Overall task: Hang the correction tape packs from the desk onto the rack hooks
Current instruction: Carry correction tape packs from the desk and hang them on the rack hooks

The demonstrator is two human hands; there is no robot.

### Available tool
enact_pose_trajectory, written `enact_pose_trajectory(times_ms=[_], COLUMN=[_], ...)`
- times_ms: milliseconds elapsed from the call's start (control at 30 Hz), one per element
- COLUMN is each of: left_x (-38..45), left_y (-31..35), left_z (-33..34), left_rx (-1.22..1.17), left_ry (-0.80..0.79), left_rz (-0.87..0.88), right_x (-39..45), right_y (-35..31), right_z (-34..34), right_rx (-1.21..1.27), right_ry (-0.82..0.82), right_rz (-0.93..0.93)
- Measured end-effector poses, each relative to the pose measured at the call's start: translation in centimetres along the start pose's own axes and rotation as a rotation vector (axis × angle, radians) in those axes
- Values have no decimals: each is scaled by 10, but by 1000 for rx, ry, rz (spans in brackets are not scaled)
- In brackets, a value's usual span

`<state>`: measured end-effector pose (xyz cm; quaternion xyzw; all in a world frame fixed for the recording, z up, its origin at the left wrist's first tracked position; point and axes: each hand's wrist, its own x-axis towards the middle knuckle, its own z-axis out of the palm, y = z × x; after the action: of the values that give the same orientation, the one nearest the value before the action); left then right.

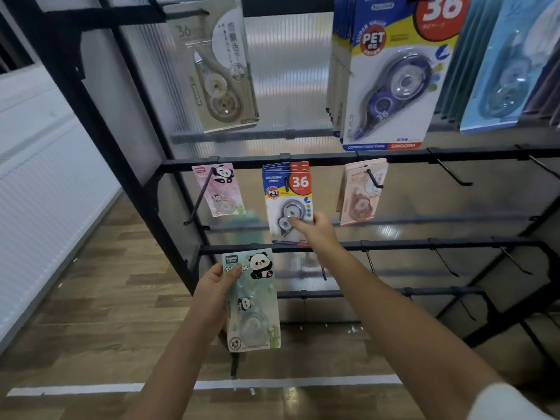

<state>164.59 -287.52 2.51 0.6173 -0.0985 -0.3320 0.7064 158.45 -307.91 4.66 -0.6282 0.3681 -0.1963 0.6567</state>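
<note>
Left hand (212, 294) grips green panda pack (253, 300) by left edge, thumb over "PANDA" lettering; pack upright, long axis vertical, in front of rack (333, 160), below pink panda pack (219, 189) on hook. Right hand (315, 230) pinches lower corner of "36" "PET" pack (288, 198), hanging upright on middle-row hook. Above right, bigger pack (394, 74) reads "CORRECTION TAPE".
</note>
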Motion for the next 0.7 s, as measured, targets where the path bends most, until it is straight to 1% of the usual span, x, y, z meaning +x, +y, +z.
enact_pose_trajectory(times_ms=[67, 133, 267, 433, 533, 600, 700], left_x=[4, 8, 12, 8, 6, 7, 12], left_y=[-4, -8, -13, -17, -12, -6, 3], left_z=[11, 29, 80, 156, 208, 243, 293], left_rx=[-13, 6, 17, 79, 99, 85, 80], left_ry=[-23, -61, -169, -323, -339, -333, -310], left_rz=[-9, -16, -41, -59, -44, -33, 15], right_x=[-1, -4, -7, -12, -17, -18, -12], right_y=[5, 12, 19, 21, 17, 10, 2], right_z=[-10, -28, -89, -187, -242, -271, -302], right_rx=[-90, -273, -753, -1201, -1328, -1358, -1393], right_ry=[-55, -77, 6, 90, 95, 92, 114], right_rz=[-12, -43, -179, -140, -128, -101, -119])
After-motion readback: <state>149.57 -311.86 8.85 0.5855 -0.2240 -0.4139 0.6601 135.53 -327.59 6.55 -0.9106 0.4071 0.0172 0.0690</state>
